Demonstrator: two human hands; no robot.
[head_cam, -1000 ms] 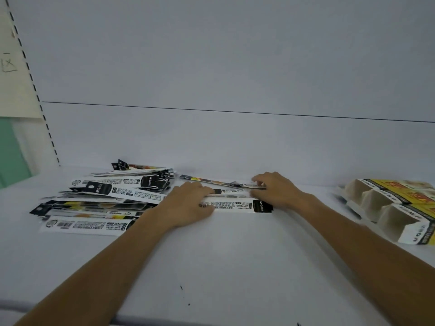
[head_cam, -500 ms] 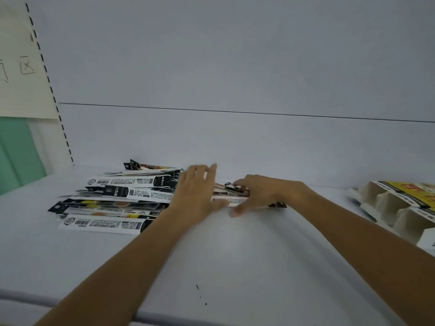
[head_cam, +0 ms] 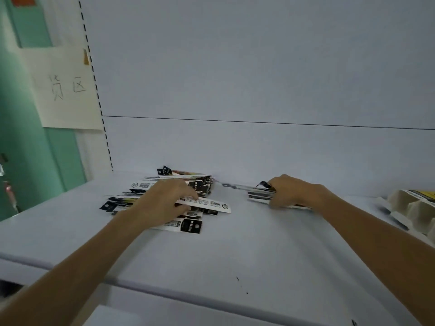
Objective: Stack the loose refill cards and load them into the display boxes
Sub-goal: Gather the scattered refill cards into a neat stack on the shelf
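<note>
Progress early: R hand (head_cam: 293, 192) clamps small stack (head_cam: 260, 196); L hand (head_cam: 162, 204) pinches one card (head_cam: 209, 204) off loose pile (head_cam: 150, 185); display boxes (head_cam: 414, 209) look empty; most cards yet to load.

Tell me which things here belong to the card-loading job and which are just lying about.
Job: loose card pile; single card pinched by left hand; gathered stack gripped by right hand; display boxes at far right.
Lying about: handwritten paper sign on the left wall.
</note>
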